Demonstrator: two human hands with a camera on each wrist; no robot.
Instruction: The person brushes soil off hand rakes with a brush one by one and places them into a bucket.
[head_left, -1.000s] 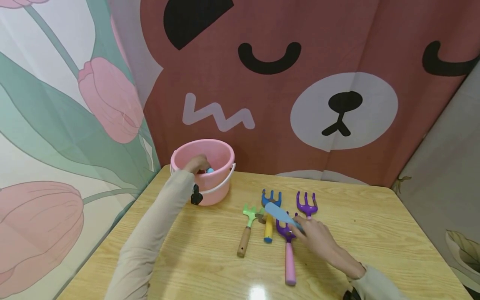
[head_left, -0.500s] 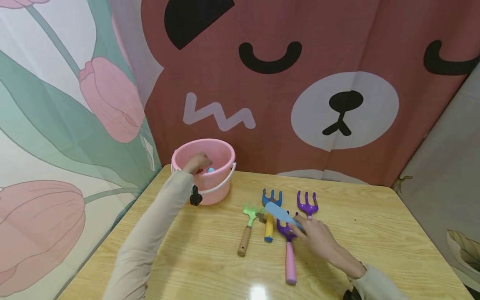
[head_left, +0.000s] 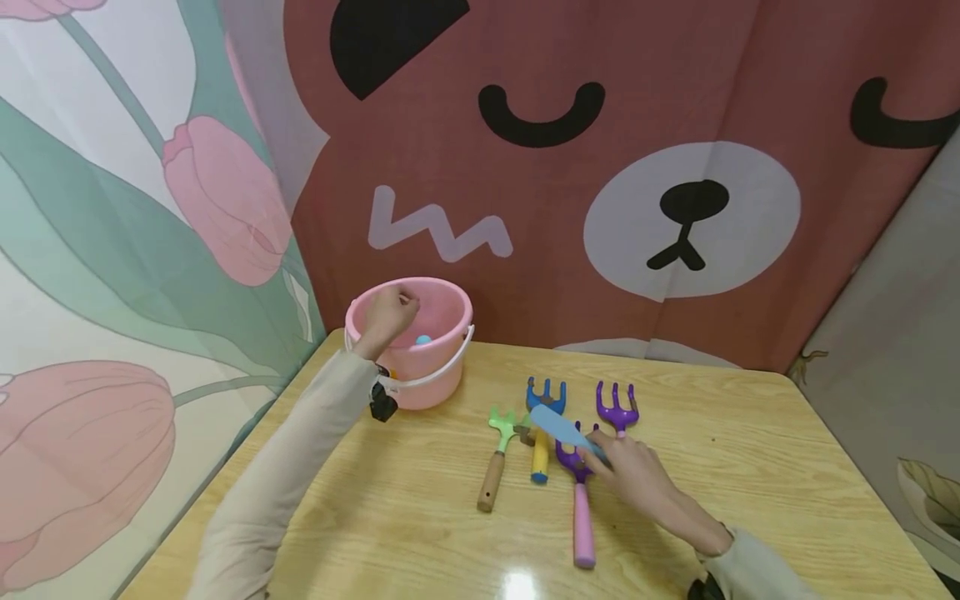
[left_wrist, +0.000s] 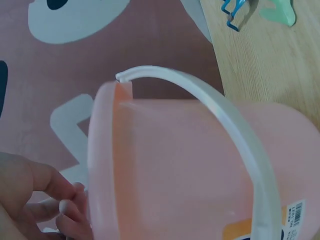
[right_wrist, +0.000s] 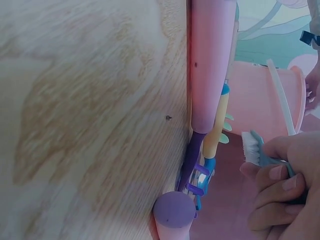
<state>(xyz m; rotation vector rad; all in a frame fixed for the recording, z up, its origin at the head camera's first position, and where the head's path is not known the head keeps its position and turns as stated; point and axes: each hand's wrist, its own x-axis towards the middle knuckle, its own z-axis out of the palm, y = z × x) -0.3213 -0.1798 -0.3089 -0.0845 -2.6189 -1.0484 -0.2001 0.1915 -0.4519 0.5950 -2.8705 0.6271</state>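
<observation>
My left hand (head_left: pixel 392 315) is over the mouth of a pink bucket (head_left: pixel 429 375), its wrist above the near rim. In the left wrist view, its fingers (left_wrist: pixel 52 185) curl beside the rim; nothing shows between them. A small light-blue thing (head_left: pixel 423 340) shows inside the bucket. My right hand (head_left: pixel 637 479) grips a light-blue brush (head_left: pixel 558 425) with white bristles, clearest in the right wrist view. Beneath the brush lies a purple hand fork with a pink handle (head_left: pixel 582 525). Another purple fork (head_left: pixel 618 408) lies behind the right hand, its handle partly hidden.
A wooden table (head_left: pixel 397 500) carries everything. Left of the brush lie a green hand fork (head_left: pixel 502 427) with a wooden handle and a blue fork (head_left: pixel 547 392) with a yellow handle. The bucket's white handle (head_left: pixel 442 367) hangs down its front. A printed curtain (head_left: pixel 525 250) stands behind.
My left hand has risen from inside the bucket and drawn back left to its rim, fingers curled. The right hand and brush look unmoved.
</observation>
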